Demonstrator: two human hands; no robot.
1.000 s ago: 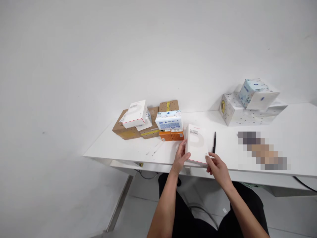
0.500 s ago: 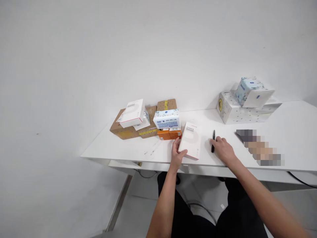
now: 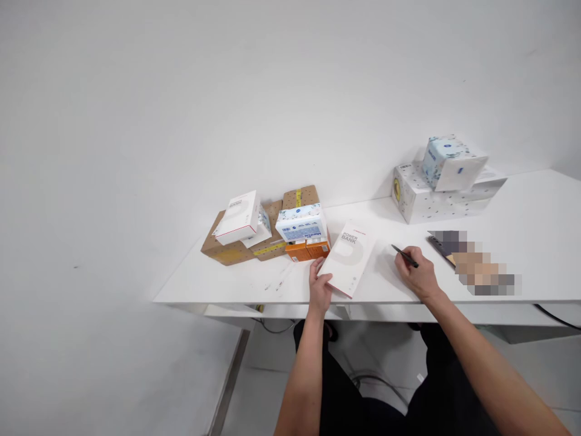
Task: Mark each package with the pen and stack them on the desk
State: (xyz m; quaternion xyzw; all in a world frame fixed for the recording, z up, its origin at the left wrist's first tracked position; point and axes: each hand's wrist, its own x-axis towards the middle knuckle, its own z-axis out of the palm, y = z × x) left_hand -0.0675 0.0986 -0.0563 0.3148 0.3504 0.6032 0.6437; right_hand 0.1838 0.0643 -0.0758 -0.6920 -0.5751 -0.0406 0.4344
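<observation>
Left hand (image 3: 319, 289) sits at the near-left corner of the white power bank box (image 3: 349, 257), fingers curled over that corner, gripping it. Box lies flat on the white table (image 3: 521, 218) near the front edge, running off toward 1 o'clock from the left hand. Its long axis goes roughly 7 to 1 o'clock, printed top end at the far 1 o'clock side, near corner tipped toward the person.

Right hand (image 3: 417, 275) is closed around a black pen (image 3: 405, 256), pinched in the fingers. Pen sticks out of the hand toward 10 o'clock, tip end up-left and close to the table, long axis about 10 to 4. Can't tell if the tip touches. Pen is well apart from the box, at its 3 o'clock.

At 11 o'clock from the box: orange cartons (image 3: 307, 249) with a blue-white tissue pack (image 3: 302, 222) on top, then brown cardboard boxes (image 3: 227, 245). Far right, 2 o'clock: a speckled white box (image 3: 431, 203).
</observation>
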